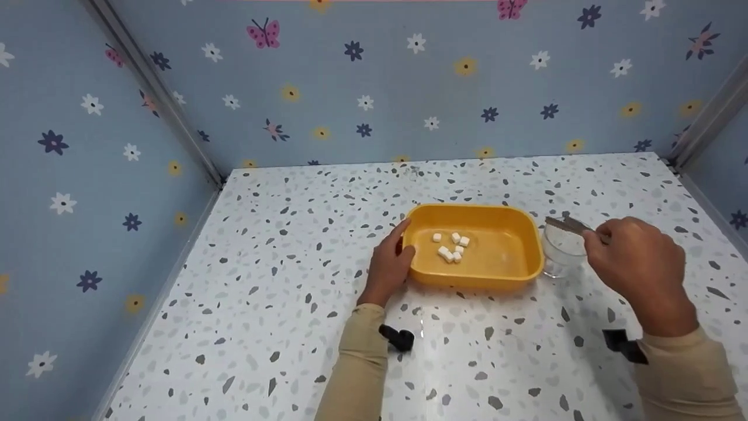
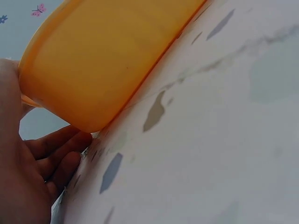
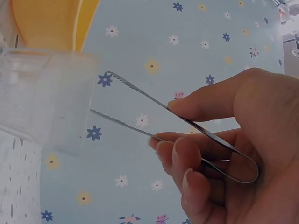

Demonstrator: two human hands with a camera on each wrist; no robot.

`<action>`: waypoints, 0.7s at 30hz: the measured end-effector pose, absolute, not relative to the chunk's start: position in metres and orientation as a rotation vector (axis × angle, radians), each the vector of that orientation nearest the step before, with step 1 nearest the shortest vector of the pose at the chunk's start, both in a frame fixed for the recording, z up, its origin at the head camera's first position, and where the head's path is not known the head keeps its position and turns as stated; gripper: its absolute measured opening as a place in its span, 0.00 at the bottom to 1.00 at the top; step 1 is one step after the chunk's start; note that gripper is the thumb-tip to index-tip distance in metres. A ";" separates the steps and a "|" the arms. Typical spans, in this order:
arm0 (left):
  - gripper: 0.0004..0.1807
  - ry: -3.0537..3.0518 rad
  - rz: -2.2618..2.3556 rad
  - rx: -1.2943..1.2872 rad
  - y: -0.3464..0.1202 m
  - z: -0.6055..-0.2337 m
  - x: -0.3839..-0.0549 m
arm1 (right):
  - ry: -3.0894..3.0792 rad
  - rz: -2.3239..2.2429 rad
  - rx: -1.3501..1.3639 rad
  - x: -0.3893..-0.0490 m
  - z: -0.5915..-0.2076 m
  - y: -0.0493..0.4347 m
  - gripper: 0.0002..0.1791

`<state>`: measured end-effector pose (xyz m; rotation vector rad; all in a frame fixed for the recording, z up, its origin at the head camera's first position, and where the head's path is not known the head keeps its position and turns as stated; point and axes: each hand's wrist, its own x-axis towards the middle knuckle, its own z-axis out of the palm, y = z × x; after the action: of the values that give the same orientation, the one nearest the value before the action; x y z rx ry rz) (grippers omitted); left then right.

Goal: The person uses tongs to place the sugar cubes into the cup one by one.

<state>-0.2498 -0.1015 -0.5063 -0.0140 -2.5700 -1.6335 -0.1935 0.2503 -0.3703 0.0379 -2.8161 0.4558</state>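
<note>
In the head view a yellow plastic tub stands on the table with several small white cubes on the left part of its floor. My left hand holds the tub's left end, thumb at the rim and the other fingers along the outer wall. My right hand pinches metal tongs between thumb and fingers. Their serrated arms are spread apart, with nothing between the tips. A clear glass stands right beside the tub's right end, the tong tips over its mouth in the head view.
The white speckled tabletop spreads around the tub. Blue panels with flowers and butterflies rise at the back and on both sides. Metal corner posts stand where the panels meet.
</note>
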 end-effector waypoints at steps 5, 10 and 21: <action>0.33 -2.581 -1.628 -0.017 -0.100 -0.505 -0.250 | -2.773 0.469 0.040 -0.194 -0.377 0.241 0.15; 0.33 -2.577 -1.636 -0.015 -0.101 -0.505 -0.250 | -2.763 0.472 0.059 -0.195 -0.382 0.231 0.16; 0.33 -2.571 -1.642 -0.017 -0.102 -0.507 -0.247 | -2.732 0.488 0.152 -0.197 -0.391 0.219 0.16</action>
<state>-0.2475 -0.1022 -0.5065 -0.0169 -2.5714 -1.6418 -0.1972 0.2195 -0.3913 0.1520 -2.7317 0.4876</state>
